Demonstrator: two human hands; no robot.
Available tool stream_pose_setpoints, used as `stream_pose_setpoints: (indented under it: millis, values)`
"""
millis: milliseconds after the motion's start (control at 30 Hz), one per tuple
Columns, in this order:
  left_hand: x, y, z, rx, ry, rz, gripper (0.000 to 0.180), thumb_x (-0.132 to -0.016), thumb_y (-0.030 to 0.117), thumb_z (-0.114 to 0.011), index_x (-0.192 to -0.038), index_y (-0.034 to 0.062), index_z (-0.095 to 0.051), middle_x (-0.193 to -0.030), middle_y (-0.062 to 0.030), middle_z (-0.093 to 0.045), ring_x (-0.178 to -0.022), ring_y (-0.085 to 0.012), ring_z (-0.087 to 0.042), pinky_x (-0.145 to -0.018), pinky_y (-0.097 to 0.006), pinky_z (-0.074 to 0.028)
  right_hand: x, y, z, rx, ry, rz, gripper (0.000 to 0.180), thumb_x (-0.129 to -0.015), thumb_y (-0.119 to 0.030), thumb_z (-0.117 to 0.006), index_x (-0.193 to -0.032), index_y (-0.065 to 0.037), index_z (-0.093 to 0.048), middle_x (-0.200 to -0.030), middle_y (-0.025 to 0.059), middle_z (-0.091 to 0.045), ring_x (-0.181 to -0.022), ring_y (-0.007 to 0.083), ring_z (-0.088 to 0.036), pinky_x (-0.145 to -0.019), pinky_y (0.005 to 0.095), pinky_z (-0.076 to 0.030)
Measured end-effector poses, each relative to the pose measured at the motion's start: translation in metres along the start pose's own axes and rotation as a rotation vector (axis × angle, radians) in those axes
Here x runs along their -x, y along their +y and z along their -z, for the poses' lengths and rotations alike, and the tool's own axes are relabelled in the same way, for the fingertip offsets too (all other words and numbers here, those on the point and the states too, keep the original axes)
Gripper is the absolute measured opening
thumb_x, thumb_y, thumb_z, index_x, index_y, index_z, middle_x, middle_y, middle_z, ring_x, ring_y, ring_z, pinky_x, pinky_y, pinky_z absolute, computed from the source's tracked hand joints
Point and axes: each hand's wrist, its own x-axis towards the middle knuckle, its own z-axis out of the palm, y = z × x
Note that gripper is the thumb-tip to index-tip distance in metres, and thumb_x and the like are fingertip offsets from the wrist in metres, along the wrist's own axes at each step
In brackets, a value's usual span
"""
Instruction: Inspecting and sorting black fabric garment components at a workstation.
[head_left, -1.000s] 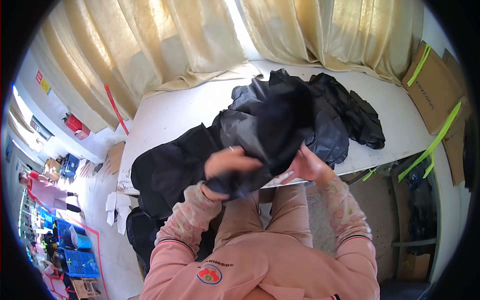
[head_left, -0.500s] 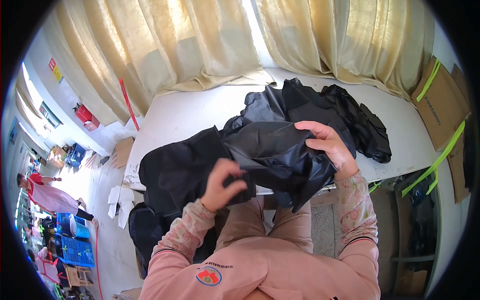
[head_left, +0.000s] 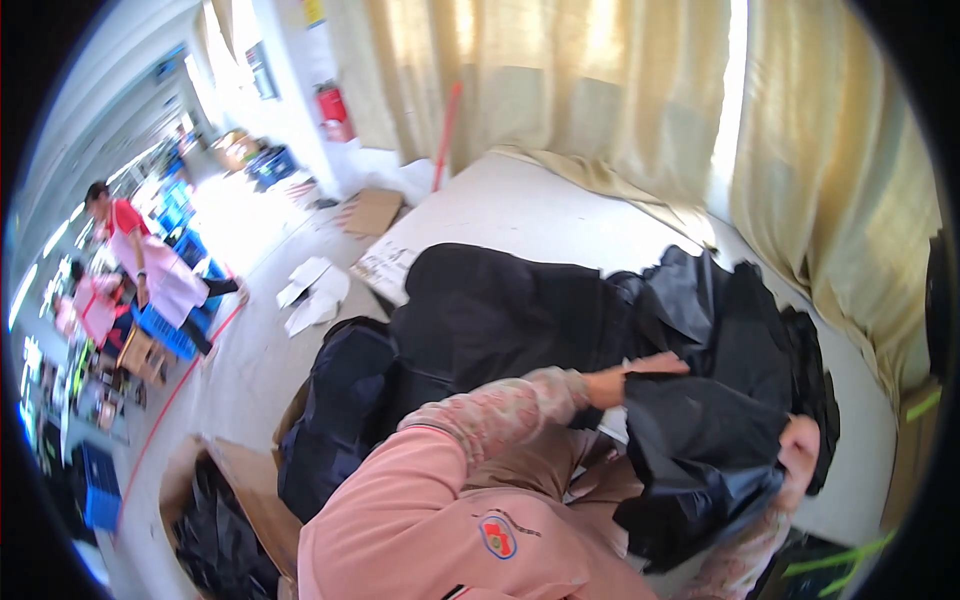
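A thin, slightly shiny black sheet point(head_left: 700, 440), perhaps a bag, hangs creased over the table's near edge in front of me. My right hand point(head_left: 800, 447) grips its right edge with the fingers closed. At its upper left corner, my left hand point(head_left: 645, 368) lies with fingers stretched out flat, partly hidden by the sheet. Left of it on the table rests a larger matte black piece point(head_left: 500, 315), which looks like soft fabric. Behind the sheet is a crumpled heap of similar shiny black pieces point(head_left: 740, 310).
The white table point(head_left: 540, 215) backs onto beige curtains point(head_left: 600, 100). To my left stand a dark bundle point(head_left: 345, 410) and an open carton point(head_left: 255, 480) with black material. White scraps point(head_left: 315, 295) lie on the floor. A person in a pink apron point(head_left: 160, 265) is farther left.
My view has swung left. The black sheet has moved right, away from the matte piece, and hangs lower. My left hand has crossed over to the sheet's upper edge; my right still grips it.
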Motion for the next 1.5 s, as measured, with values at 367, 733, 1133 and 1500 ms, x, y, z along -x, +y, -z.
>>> stream_pose_setpoints:
  millis: [367, 733, 1133, 1500]
  values:
    - [-0.021, 0.045, -0.053, 0.219, 0.454, 0.065, 0.065, -0.077, -0.017, -0.04, -0.139, 0.0044, -0.04, -0.138, -0.0097, -0.046, -0.131, -0.0172, -0.04, -0.11, -0.029, -0.029, 0.029, 0.035, -0.056, 0.938, 0.388, -0.035, 0.052, -0.09, -0.016, -0.058, -0.138, -0.004, -0.041, -0.14, 0.0168, -0.042, -0.127, 0.0316, -0.043, -0.106, 0.0396, -0.033]
    - [-0.026, 0.027, -0.079, 0.376, 0.769, 0.163, 0.03, -0.091, -0.002, -0.045, -0.119, 0.0029, -0.053, -0.112, -0.0029, -0.056, -0.11, -0.0118, -0.049, -0.099, -0.024, -0.034, 0.09, 0.145, -0.152, 0.882, 0.093, -0.183, 0.058, -0.085, -0.019, -0.064, -0.131, 0.006, -0.04, -0.13, 0.0253, -0.047, -0.117, 0.0393, -0.047, -0.098, 0.0407, -0.037]
    - [0.004, 0.047, -0.048, 0.396, 0.249, 0.446, 0.049, -0.091, 0.035, -0.061, -0.118, -0.0059, -0.053, -0.106, -0.0091, -0.064, -0.1, -0.0178, -0.056, -0.09, -0.029, -0.044, 0.015, 0.014, -0.031, 0.725, 0.318, 0.052, 0.019, -0.086, -0.007, -0.062, -0.101, 0.006, -0.065, -0.096, 0.0155, -0.067, -0.086, 0.0256, -0.061, -0.081, 0.0351, -0.049]
    - [0.003, 0.11, -0.005, 0.397, -0.252, 0.633, 0.043, -0.076, 0.014, -0.079, -0.11, -0.0052, -0.059, -0.106, -0.0099, -0.065, -0.098, -0.015, -0.06, -0.083, -0.029, -0.051, -0.078, 0.047, -0.078, 0.888, -0.048, 0.113, 0.022, -0.083, -0.018, -0.063, -0.099, -0.003, -0.067, -0.094, 0.0142, -0.068, -0.084, 0.0241, -0.067, -0.076, 0.0306, -0.05]
